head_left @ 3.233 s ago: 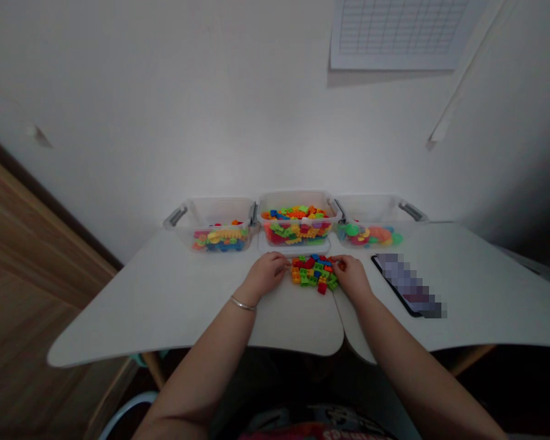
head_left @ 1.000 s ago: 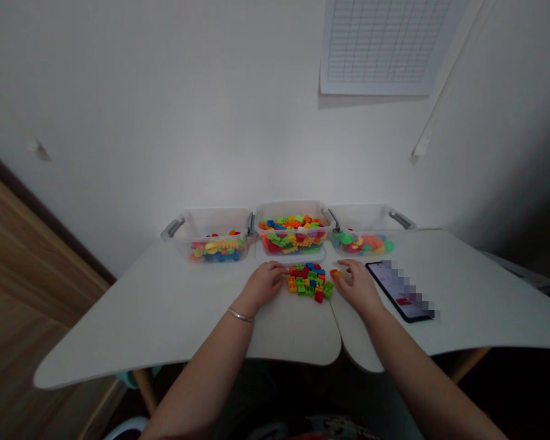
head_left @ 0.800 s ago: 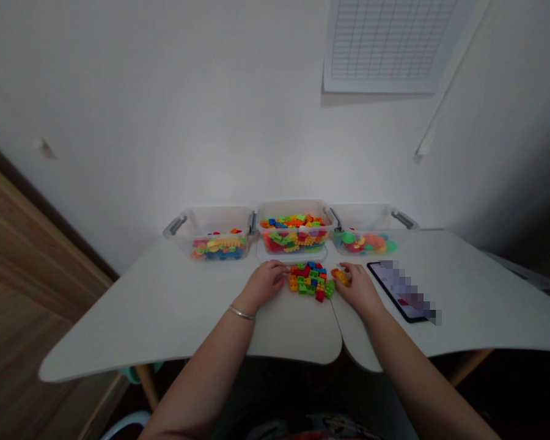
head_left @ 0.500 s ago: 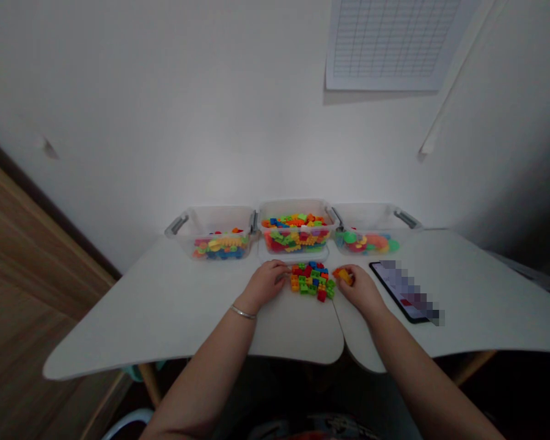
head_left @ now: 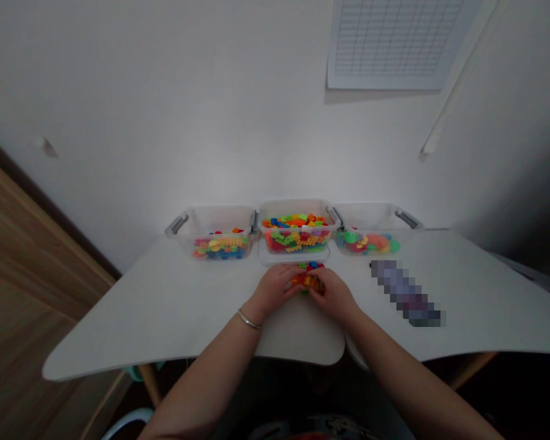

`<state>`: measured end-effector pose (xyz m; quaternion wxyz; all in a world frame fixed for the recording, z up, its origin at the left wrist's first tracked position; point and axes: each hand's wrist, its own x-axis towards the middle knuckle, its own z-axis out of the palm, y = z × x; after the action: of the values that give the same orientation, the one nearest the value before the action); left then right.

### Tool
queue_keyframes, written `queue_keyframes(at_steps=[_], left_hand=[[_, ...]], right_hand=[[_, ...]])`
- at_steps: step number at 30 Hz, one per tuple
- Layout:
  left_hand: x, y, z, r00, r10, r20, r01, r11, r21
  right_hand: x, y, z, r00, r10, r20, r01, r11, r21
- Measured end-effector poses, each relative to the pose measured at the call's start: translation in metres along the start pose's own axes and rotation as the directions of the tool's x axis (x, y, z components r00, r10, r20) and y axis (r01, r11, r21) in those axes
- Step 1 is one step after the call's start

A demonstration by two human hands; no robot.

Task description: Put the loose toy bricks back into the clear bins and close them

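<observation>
Colourful toy building bricks (head_left: pixel 313 266) lie in a small cluster at the middle of the white table, mostly covered by my hands. Orange-and-yellow building bricks (head_left: pixel 308 282) sit between my two hands, above the cluster. My right hand (head_left: pixel 333 294) is closed around their right side. From the left, my left hand (head_left: pixel 275 287), with a silver bangle on its wrist, has its thumb and fingers closed on the same bricks. The fingertips partly hide how the pieces fit together.
Three clear plastic bins stand along the wall: a left bin (head_left: pixel 220 215), a fuller middle bin (head_left: pixel 297 208) and a right bin (head_left: pixel 366 212), all holding coloured toy pieces. A blurred-out phone (head_left: pixel 406 296) lies right of my hands. A printed sheet (head_left: pixel 394 46) hangs on the wall.
My right hand has moved left with the orange-and-yellow building bricks, over the cluster. My left hand has shifted slightly right and now meets it at those bricks.
</observation>
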<state>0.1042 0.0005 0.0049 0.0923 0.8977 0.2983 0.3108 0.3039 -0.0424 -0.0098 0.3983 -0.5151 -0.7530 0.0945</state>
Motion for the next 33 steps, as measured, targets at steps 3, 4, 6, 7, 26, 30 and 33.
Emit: queue_keyframes(at_steps=[3, 4, 6, 7, 26, 30, 33], left_hand=[[-0.001, 0.002, 0.002, 1.000, -0.025, -0.018, 0.025, 1.000, 0.010], [-0.001, 0.001, 0.002, 0.999, -0.030, -0.024, 0.030, 1.000, 0.004], [-0.001, -0.001, 0.002, 1.000, -0.022, -0.023, 0.021, 1.000, -0.006], [-0.001, -0.002, 0.001, 1.000, -0.018, -0.021, 0.018, 1.000, -0.004], [-0.001, -0.018, -0.005, 0.963, -0.268, 0.030, 0.266, 0.963, 0.045], [-0.001, -0.021, -0.003, 0.959, -0.283, 0.023, 0.282, 0.959, 0.023], [-0.001, -0.024, -0.002, 0.957, -0.289, 0.023, 0.289, 0.957, 0.015]], right_hand=[[0.001, -0.006, 0.004, 1.000, -0.002, -0.002, 0.002, 1.000, 0.027], [0.001, -0.006, 0.005, 1.000, 0.015, -0.007, -0.015, 0.999, 0.040], [0.001, -0.006, 0.005, 0.998, 0.065, -0.010, -0.064, 0.995, 0.072], [0.001, -0.006, 0.005, 0.996, 0.089, -0.011, -0.087, 0.992, 0.090], [0.142, 0.017, -0.062, 0.797, 0.252, -0.549, -0.035, 0.926, 0.375], [0.177, 0.019, -0.057, 0.841, 0.339, -0.421, -0.226, 0.928, 0.296], [0.191, 0.019, -0.052, 0.901, 0.343, -0.265, -0.332, 0.939, 0.088]])
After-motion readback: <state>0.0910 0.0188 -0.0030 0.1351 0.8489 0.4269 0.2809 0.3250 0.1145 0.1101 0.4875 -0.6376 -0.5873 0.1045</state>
